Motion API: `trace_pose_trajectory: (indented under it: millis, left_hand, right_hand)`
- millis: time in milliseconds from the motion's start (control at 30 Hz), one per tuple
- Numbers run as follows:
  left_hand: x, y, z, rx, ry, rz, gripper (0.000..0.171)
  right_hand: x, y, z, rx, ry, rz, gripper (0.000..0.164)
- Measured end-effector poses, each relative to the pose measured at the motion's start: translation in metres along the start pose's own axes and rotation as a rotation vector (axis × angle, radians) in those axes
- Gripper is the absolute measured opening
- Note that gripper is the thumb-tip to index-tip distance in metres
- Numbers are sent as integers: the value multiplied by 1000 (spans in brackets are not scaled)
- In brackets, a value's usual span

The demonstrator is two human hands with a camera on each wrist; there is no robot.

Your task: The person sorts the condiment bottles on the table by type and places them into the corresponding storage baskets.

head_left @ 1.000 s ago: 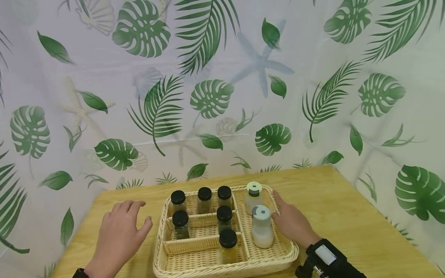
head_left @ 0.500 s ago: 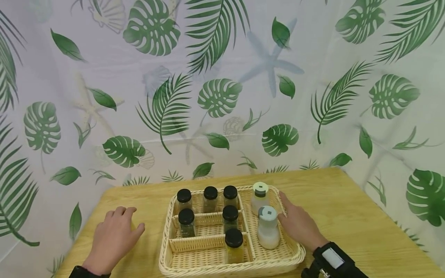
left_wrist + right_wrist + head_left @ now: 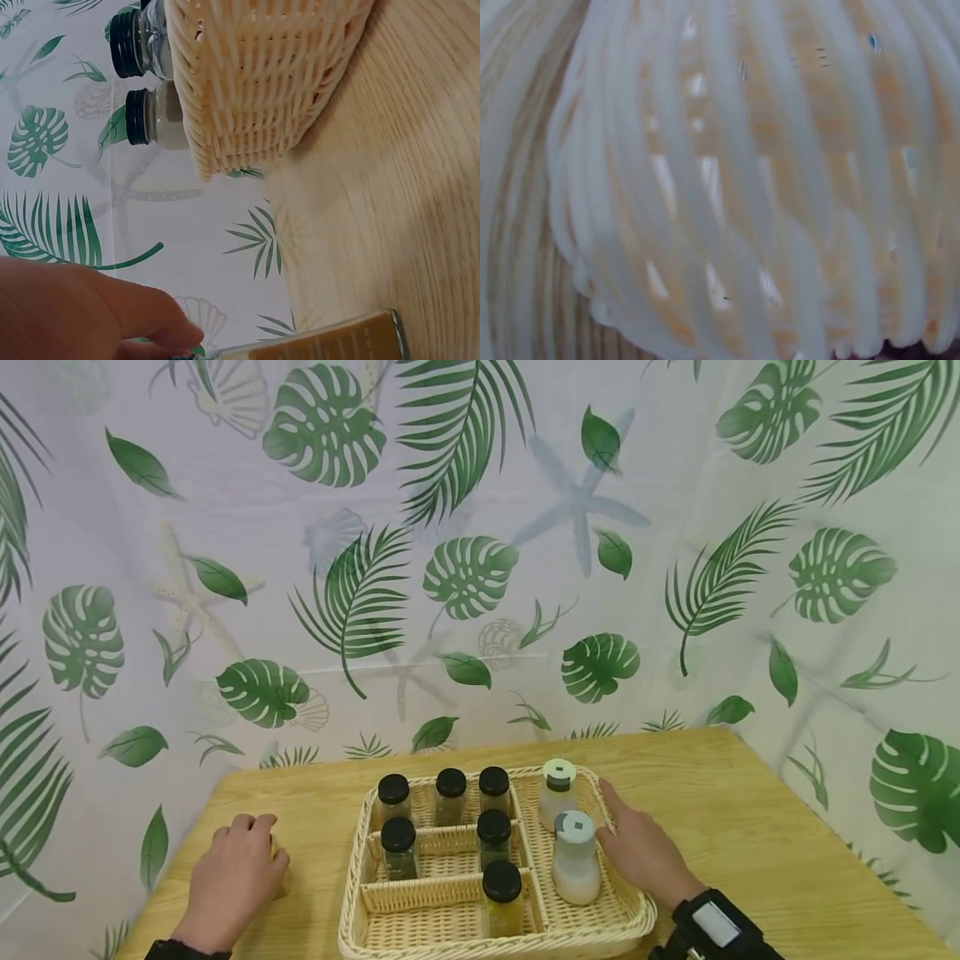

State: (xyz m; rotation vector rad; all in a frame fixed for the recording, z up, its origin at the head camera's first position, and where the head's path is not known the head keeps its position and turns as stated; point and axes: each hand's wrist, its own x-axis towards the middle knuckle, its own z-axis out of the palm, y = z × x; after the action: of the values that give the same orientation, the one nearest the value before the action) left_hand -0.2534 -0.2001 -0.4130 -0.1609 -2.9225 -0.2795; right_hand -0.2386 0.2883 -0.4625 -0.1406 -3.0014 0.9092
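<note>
At the left of the head view, my left hand (image 3: 231,878) has its fingers at the cap end of a glass spice jar (image 3: 281,860), mostly hidden behind the hand. The left wrist view gives its yellow-brown contents (image 3: 330,345); whether its base touches the table cannot be told. My right hand (image 3: 648,853) grips the right rim of a woven basket (image 3: 435,893), thumb over the edge. In the basket's left compartments stand several black-capped spice jars (image 3: 502,897). Two white-capped shakers, a front one (image 3: 576,864) and a rear one (image 3: 558,797), share the long right compartment.
A wooden table (image 3: 735,827) carries everything. Behind it hangs a leaf-patterned cloth (image 3: 480,568), meeting the table's back edge. The right wrist view is filled by the basket's blurred weave (image 3: 765,180).
The left hand drew left, away from the basket, then its fingers closed in, and a jar now shows beside them. The right hand stays on the basket rim.
</note>
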Motion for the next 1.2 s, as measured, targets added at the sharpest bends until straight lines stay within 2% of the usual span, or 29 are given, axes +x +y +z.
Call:
trace_pose_trajectory:
  millis: [167, 467, 600, 867, 1067, 1200]
  left_hand:
    - [-2, -4, 5, -17, 64, 47, 36]
    - [-5, -10, 7, -10, 43, 46, 39]
    - [-3, -10, 8, -20, 88, 64, 37]
    - [-4, -10, 9, -70, 123, 82, 36]
    - [-8, -1, 2, -106, 197, 113, 38]
    - [-15, 9, -10, -136, 205, 120, 40]
  right_hand:
    - [-1, 0, 0, -7, 4, -8, 73]
    - [1, -3, 3, -16, -16, -3, 73]
    - [2, -3, 1, -25, -2, -13, 73]
    - [2, -3, 0, -14, -21, -10, 73]
    - [4, -3, -1, -13, -14, -12, 73]
    - [3, -3, 0, -6, -39, -3, 74]
